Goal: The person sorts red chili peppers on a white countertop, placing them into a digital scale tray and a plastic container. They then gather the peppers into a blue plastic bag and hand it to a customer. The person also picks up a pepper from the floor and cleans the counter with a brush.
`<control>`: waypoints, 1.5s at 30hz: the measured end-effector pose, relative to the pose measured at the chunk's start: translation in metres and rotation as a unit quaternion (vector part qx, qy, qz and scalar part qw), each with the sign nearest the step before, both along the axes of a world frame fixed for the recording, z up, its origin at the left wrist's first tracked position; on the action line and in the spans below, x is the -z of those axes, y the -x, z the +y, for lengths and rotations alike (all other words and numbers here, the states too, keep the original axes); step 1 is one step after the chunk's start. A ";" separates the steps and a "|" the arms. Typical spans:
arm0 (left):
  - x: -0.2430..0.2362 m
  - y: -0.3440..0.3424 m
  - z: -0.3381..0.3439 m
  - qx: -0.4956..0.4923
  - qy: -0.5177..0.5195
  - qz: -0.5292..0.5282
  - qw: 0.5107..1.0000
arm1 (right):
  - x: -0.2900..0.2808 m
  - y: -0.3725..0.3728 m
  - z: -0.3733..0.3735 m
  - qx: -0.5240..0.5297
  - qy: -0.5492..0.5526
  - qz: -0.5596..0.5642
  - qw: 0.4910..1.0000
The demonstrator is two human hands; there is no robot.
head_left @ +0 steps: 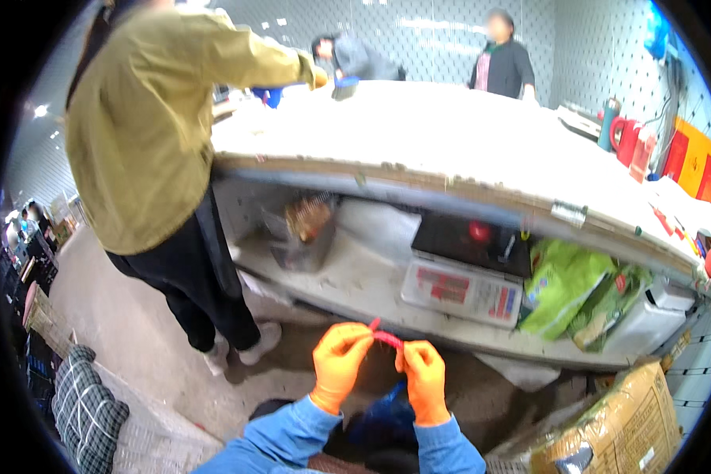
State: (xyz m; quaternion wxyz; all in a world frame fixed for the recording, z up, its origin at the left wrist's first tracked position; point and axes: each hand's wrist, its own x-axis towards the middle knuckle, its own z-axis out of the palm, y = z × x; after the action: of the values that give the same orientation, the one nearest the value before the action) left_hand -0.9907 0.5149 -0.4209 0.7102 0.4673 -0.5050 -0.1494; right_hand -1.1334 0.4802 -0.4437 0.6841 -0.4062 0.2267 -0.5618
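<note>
The orange-gloved left hand (340, 365) and right hand (424, 383) pinched a thin red strip (388, 340) between them, below the bench (419, 126); handling seemed underway, with release still left.

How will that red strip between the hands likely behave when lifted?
The red strip probably bends easily, since it looks curved between the left hand and right hand. It is likely light, being slim and held in the fingertips.

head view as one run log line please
left hand: pinching red strip | right hand: pinching same strip | ahead: white scale on lower shelf
</note>
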 end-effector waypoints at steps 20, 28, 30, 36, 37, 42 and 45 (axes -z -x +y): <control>0.007 -0.039 0.005 0.198 -0.144 0.283 0.927 | -0.021 -0.028 0.000 0.139 0.281 0.252 0.916; 0.025 -0.033 -0.001 0.313 -0.170 0.473 0.806 | -0.009 -0.015 -0.002 0.181 0.106 0.136 0.968; 0.025 -0.032 0.001 0.330 -0.174 0.496 0.784 | -0.010 -0.022 -0.001 0.147 0.091 0.114 0.978; 0.030 -0.020 0.001 0.393 -0.231 0.449 0.768 | -0.005 -0.028 -0.003 0.049 0.038 0.103 0.993; 0.029 -0.020 0.000 0.399 -0.233 0.449 0.764 | -0.006 -0.027 -0.003 0.054 0.041 0.101 0.993; 0.030 -0.024 0.000 0.408 -0.239 0.445 0.761 | 0.001 -0.019 -0.003 0.112 0.037 0.106 0.987; 0.031 -0.025 -0.003 0.417 -0.219 0.448 0.760 | 0.002 -0.014 -0.002 0.120 0.028 0.084 0.989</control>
State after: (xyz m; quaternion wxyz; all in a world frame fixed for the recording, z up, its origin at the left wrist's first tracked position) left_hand -0.9657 0.5120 -0.4519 0.6010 0.2333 -0.2272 -0.7299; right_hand -1.1190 0.4784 -0.4458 0.5784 -0.4408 0.3143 -0.6102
